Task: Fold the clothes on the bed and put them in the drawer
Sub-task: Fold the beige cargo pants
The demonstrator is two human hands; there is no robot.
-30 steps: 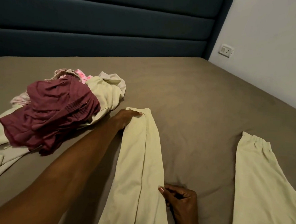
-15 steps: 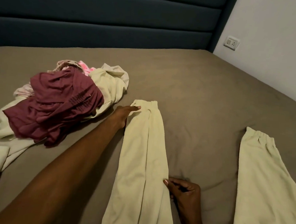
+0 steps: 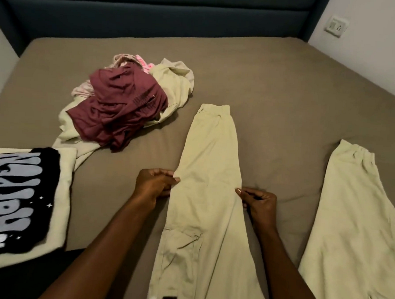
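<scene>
Pale-green trousers (image 3: 209, 177), maroon garment (image 3: 122, 107) — taupe bedsheet (image 3: 276, 85), navy headboard (image 3: 154, 10)

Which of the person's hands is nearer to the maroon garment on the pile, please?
Left. The left hand lies just below the maroon garment; the right hand is across the trouser leg.

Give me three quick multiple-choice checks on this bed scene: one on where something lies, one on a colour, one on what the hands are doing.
1. Where is the unfolded pile of clothes?
A. left of the pant leg being handled
B. between the two pant legs
C. against the wall socket

2. What colour is the top garment on that pile?
A. blue
B. maroon
C. black

3. What are the hands doing?
A. both resting flat on the bed
B. both pinching the edges of one pant leg
C. both lifting the folded shirt

Answers:
1 A: the pile lies left of the pant leg.
2 B: the maroon garment tops it.
3 B: the left hand and right hand pinch opposite edges.
</scene>
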